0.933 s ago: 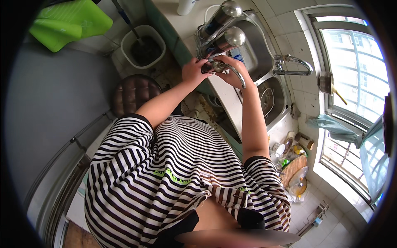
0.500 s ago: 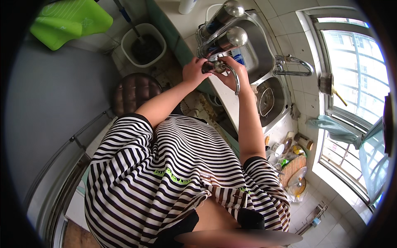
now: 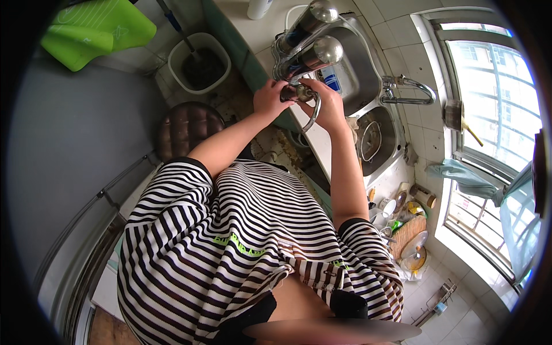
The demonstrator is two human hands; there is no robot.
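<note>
Out over the counter edge, both my hands grip a shiny metal filter tap with a thin, hooked spout. My left hand is closed round the left side of its dark, shiny body. From the right, my right hand has its fingers closed about the top of the body, beside the spout's base. The fingers partly hide where the parts join. Just beyond my hands stand two steel filter cylinders with domed tops, side by side on the counter.
A double steel sink lies right of the counter, with a wall tap over it. Dishes and lids crowd the counter near my right elbow. On the left are a round tufted stool and a white bin holding a handled tool.
The hooked spout has swung to the left, and its tip now points back toward me. My right hand has turned slightly with it; my left hand stays in place.
</note>
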